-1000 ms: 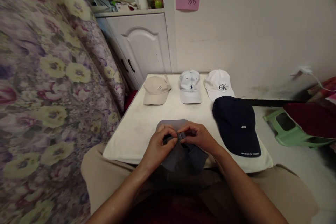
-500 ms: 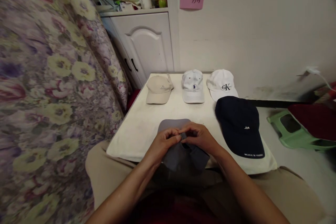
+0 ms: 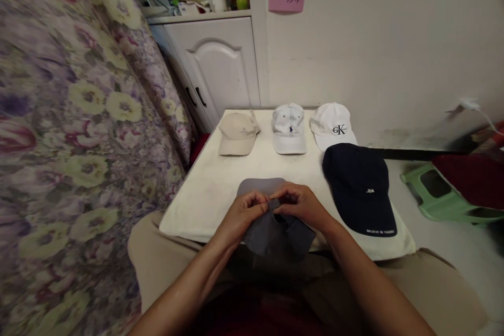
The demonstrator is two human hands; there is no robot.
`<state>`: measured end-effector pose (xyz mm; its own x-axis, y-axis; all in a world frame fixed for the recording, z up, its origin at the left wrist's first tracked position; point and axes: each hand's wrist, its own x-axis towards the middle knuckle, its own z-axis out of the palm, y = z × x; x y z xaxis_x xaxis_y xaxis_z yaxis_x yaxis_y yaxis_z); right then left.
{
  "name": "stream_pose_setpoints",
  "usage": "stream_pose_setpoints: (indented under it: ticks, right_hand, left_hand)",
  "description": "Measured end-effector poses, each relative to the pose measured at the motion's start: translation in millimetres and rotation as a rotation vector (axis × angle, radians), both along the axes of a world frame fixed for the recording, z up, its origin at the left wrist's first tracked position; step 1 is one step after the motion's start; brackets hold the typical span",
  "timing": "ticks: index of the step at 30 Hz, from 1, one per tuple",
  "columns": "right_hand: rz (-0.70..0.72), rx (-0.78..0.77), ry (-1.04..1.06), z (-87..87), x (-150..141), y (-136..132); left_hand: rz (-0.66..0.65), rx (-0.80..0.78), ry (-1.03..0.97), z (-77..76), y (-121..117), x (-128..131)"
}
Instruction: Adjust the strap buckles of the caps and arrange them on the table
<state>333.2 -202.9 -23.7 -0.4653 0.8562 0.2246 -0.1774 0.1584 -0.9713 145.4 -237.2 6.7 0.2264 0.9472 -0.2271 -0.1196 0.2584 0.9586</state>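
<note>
A grey baseball cap (image 3: 271,239) lies at the near edge of the cloth-covered table, its brim pointing away from me. My left hand (image 3: 248,212) pinches the left part of the cap's back strap (image 3: 273,203). From the other side, my right hand (image 3: 301,205) pinches the same strap, fingers and thumb close together. The strap's fastening is partly hidden by my fingertips. Right of my hands rests a navy cap (image 3: 358,184) with small white lettering on its brim.
Along the table's (image 3: 205,184) far side sit a beige cap (image 3: 238,134), a pale grey cap (image 3: 289,128) and a white cap (image 3: 333,126). A floral curtain (image 3: 79,142) hangs at left. A green stool (image 3: 429,205) stands at right, before the wall.
My fingers have shifted slightly on the strap, and a bit more of it shows between them. The other caps stay where they were.
</note>
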Motion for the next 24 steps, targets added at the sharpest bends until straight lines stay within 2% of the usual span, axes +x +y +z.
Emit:
stream_pose_setpoints:
  ticks: [7, 13, 17, 20, 22, 24]
  right_hand:
    - [0.016, 0.007, -0.005, 3.2, 1, -1]
    - [0.008, 0.093, -0.081, 4.4, 4, -1]
    - [0.012, 0.176, -0.14, 7.1, 6, -3]
    - [0.032, 0.21, -0.18, 11.5, 7, -6]
    - [0.059, 0.189, -0.179, 13.6, 7, -7]
    - [0.105, 0.095, -0.133, 13.7, 8, -8]
  left_hand:
    - [-0.045, 0.035, 0.063, 8.0, 0, -3]
    - [-0.065, 0.03, 0.132, 16.0, -1, -5]
    - [-0.151, 0.037, 0.214, 19.1, -1, -8]
    - [-0.218, 0.018, 0.205, 17.9, -1, -9]
    - [-0.222, -0.01, 0.166, 16.8, -2, -9]
    - [-0.218, -0.006, 0.123, 16.2, -2, -9]
